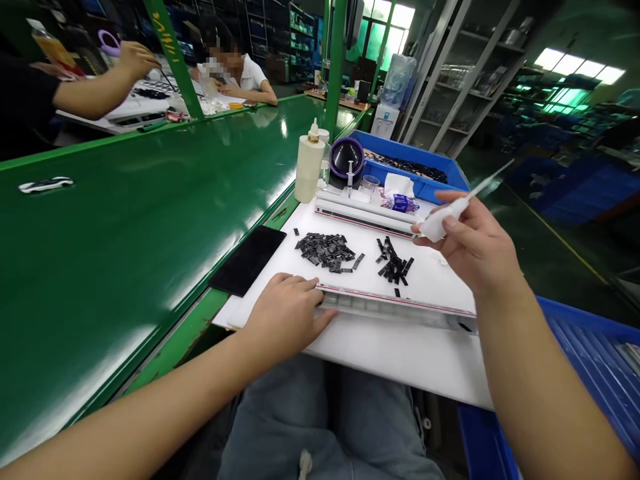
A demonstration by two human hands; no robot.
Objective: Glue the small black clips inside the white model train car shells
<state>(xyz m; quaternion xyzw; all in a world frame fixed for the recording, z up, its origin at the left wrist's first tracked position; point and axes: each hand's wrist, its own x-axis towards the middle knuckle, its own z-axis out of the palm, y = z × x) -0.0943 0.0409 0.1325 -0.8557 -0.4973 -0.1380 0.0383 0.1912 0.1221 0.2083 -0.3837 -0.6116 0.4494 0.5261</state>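
My left hand (287,310) grips the left end of a long white rail (395,303) with a red line along its edge, fingers over its far side and thumb at the near side. In my right hand (477,243), raised above the rail's right end, is a white dropper-like tool (443,220) with a long thin tip pointing up and right. Beyond the rail, a heap of small black rectangular pieces (325,250) lies on the white board (395,353). A smaller pile of black pieces (395,263) sits to its right.
Behind the piles stand another white rail (367,217), a syringe (350,179), a squeeze bottle (309,167), a purple-rimmed bowl (347,157) and a blue bin (455,177). A black pad (249,260) lies left, beside the green conveyor belt (165,213). Two co-workers sit across.
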